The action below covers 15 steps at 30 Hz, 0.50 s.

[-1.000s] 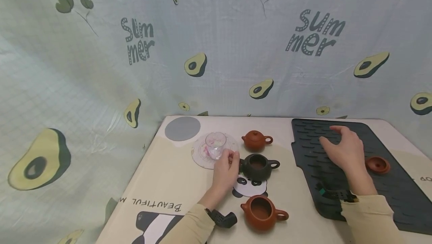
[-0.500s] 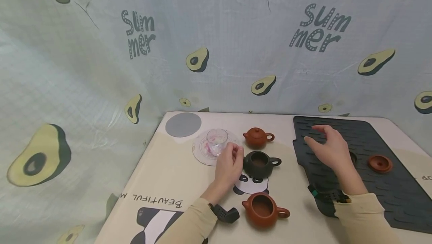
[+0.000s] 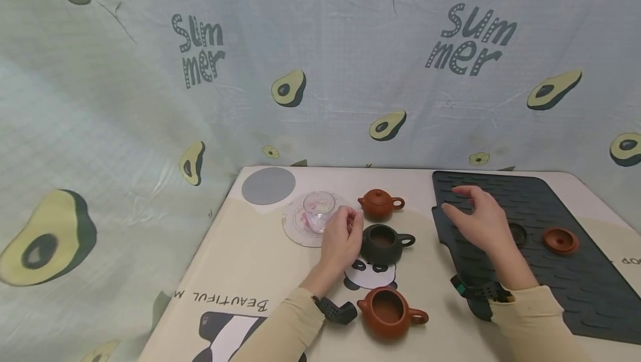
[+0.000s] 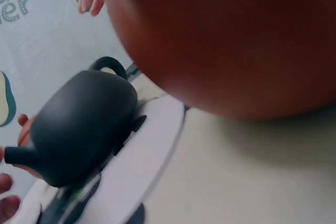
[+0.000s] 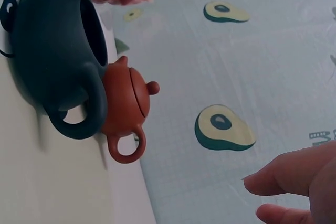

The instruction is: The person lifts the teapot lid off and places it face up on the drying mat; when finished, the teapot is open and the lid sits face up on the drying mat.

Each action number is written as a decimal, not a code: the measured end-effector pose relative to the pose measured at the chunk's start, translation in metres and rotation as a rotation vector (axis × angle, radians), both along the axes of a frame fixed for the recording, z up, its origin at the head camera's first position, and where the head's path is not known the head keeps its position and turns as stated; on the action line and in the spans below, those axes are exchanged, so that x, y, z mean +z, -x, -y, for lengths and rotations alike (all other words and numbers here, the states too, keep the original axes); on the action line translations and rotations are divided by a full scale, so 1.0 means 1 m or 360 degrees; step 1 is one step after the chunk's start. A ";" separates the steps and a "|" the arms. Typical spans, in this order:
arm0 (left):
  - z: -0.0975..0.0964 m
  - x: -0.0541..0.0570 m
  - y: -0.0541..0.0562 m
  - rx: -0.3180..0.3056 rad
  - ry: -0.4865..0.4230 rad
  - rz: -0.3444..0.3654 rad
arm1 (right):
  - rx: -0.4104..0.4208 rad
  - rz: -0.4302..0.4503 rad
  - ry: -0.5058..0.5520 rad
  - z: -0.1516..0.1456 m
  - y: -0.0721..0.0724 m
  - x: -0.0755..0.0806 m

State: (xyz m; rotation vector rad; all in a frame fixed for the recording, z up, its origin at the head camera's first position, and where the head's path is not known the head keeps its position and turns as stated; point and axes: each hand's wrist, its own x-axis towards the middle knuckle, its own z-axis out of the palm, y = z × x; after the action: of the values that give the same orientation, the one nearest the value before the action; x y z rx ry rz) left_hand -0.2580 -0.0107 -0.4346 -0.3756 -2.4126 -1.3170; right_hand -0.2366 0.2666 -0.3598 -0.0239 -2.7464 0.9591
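The lidless dark teapot (image 3: 381, 245) stands mid-table. My left hand (image 3: 340, 242) is beside its spout, fingers loosely bent; nothing shows in its grasp, and whether a fingertip touches the spout is unclear. Over the left edge of the black mat (image 3: 551, 289), my right hand (image 3: 478, 220) hovers with thumb and fingers apart and nothing between them. On the mat lie a dark teapot lid (image 3: 518, 234) and a reddish-brown lid (image 3: 561, 241). A lidless reddish-brown teapot (image 3: 388, 313) stands nearest me; it looms large in the left wrist view.
A small lidded reddish-brown teapot (image 3: 379, 204) stands behind the dark one. Left of it, a clear glass cup (image 3: 319, 212) rests on a patterned round coaster (image 3: 295, 228). A grey disc (image 3: 269, 186) marks the table's back left corner. A printed curtain (image 3: 330, 62) hangs behind.
My right hand has moved left over the mat, revealing the dark lid. My left hand has shifted slightly right and away from the glass cup, toward the dark teapot's spout.
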 end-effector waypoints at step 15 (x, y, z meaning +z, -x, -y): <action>-0.006 0.008 0.019 -0.0138 0.0112 0.0159 | 0.0088 -0.0036 0.0007 0.015 -0.001 -0.004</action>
State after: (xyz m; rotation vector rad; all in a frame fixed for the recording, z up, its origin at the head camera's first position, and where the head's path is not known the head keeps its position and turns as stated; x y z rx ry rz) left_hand -0.2774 -0.0051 -0.4265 -0.4483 -2.5571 -1.3194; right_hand -0.2359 0.2513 -0.3636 0.0625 -2.7374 0.9735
